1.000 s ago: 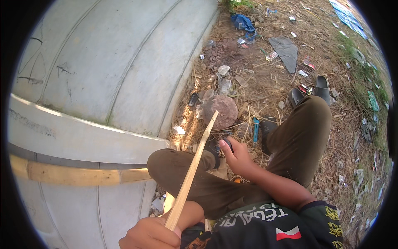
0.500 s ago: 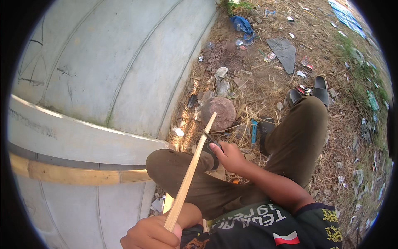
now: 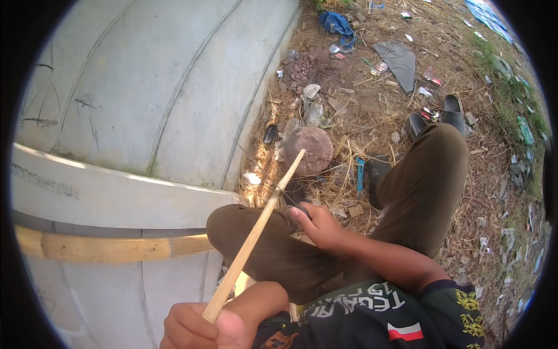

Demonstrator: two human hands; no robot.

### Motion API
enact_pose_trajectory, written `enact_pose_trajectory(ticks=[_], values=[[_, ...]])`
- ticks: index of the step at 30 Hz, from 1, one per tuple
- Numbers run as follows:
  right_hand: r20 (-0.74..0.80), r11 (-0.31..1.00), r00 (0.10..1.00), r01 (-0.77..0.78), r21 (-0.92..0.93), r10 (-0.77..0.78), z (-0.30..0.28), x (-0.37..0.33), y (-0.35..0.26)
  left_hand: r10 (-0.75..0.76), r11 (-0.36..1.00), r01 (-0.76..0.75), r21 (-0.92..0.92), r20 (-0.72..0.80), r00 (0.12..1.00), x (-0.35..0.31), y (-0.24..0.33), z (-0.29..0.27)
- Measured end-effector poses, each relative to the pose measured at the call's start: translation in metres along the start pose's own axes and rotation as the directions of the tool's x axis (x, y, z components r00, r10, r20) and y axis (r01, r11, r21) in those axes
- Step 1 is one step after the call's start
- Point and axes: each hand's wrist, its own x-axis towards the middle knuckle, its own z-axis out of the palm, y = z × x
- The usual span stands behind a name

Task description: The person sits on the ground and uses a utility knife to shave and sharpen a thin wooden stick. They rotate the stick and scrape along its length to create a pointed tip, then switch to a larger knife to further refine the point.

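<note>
A long pale strip of split bamboo (image 3: 250,239) slants up from my left hand (image 3: 203,327), which is closed round its lower end near the bottom edge. The strip narrows to a point above a round reddish stone (image 3: 308,150). My right hand (image 3: 319,225) is closed round the dark handle of a knife (image 3: 301,209). Its blade lies against the upper part of the strip; most of the blade is hard to make out. Both hands are over my bent legs in brown trousers (image 3: 430,174).
A grey concrete wall (image 3: 133,93) with a ledge fills the left side. Beside my knee runs a thick bamboo pole (image 3: 110,246). Dry straw and litter cover the ground, with a blue bag (image 3: 337,24), a grey flat piece (image 3: 396,64) and a pair of dark slippers (image 3: 452,110).
My left hand has shifted a little left with the bamboo strip, which leans more now. My right hand and the knife have come slightly lower, farther from the strip's tip.
</note>
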Motion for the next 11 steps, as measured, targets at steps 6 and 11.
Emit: enact_pose_trajectory(ticks=[6, 11], values=[[0.058, 0.965, 0.982, 0.188, -0.182, -0.18, 0.0, -0.015, -0.017, 0.007, 1.0, -0.007, 0.013, -0.018, 1.0, 0.003, 0.007, -0.005], [0.079, 0.987, 0.984, -0.155, -0.031, 0.157, -0.008, 0.009, -0.007, 0.013, 1.0, -0.013, 0.009, -0.023, 1.0, 0.009, 0.009, 0.003]])
